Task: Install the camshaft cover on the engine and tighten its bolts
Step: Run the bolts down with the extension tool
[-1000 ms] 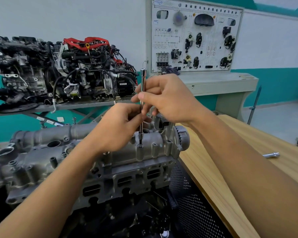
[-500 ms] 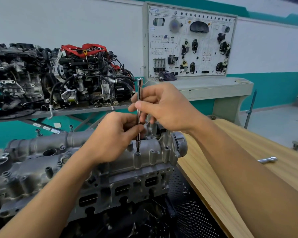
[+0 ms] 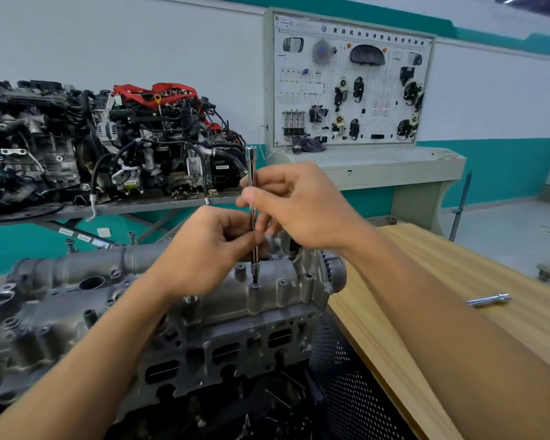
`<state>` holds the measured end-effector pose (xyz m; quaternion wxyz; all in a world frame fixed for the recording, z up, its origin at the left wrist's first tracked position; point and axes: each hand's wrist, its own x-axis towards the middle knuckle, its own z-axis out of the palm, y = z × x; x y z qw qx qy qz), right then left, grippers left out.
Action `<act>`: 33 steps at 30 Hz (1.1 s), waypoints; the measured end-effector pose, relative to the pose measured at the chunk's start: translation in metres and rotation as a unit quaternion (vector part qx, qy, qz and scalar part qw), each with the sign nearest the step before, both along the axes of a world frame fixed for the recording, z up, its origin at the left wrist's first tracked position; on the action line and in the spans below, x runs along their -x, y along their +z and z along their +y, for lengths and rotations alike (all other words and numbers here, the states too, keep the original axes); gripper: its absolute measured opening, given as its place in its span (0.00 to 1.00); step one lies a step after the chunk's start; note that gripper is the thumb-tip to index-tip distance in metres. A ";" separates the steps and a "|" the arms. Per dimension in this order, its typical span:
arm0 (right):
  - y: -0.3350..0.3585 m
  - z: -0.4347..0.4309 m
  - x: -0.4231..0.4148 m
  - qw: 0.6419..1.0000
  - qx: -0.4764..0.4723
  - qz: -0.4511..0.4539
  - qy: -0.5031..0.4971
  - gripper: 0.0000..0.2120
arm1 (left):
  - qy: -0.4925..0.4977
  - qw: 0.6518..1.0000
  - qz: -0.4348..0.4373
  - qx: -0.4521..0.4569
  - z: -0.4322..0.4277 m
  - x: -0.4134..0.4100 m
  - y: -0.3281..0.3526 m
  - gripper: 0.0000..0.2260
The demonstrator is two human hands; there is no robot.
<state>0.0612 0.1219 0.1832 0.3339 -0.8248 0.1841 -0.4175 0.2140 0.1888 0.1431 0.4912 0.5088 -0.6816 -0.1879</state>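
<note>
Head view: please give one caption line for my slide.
The left hand and the right hand hold an upright extension bar, its tip on a bolt boss of the camshaft cover.

A long chrome driver [image 3: 253, 215] stands upright with its tip on a bolt [image 3: 255, 284] near the right end of the grey camshaft cover [image 3: 267, 301]. The right grip [image 3: 299, 211] pinches the shaft high up between thumb and fingers. The left grip [image 3: 204, 249] pinches it lower, just above the socket tip. To the right, a short chrome tool [image 3: 488, 300] lies on the wooden surface [image 3: 451, 268]. Behind, a wired engine [image 3: 146, 144] sits on a metal rack [image 3: 134, 206] beside a white training board [image 3: 350, 81].
</note>
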 end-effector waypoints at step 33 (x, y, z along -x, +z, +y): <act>-0.008 -0.004 0.000 0.999 0.025 -0.026 -0.006 0.05 | 0.073 0.993 -0.078 0.050 -0.012 0.003 -0.005 0.15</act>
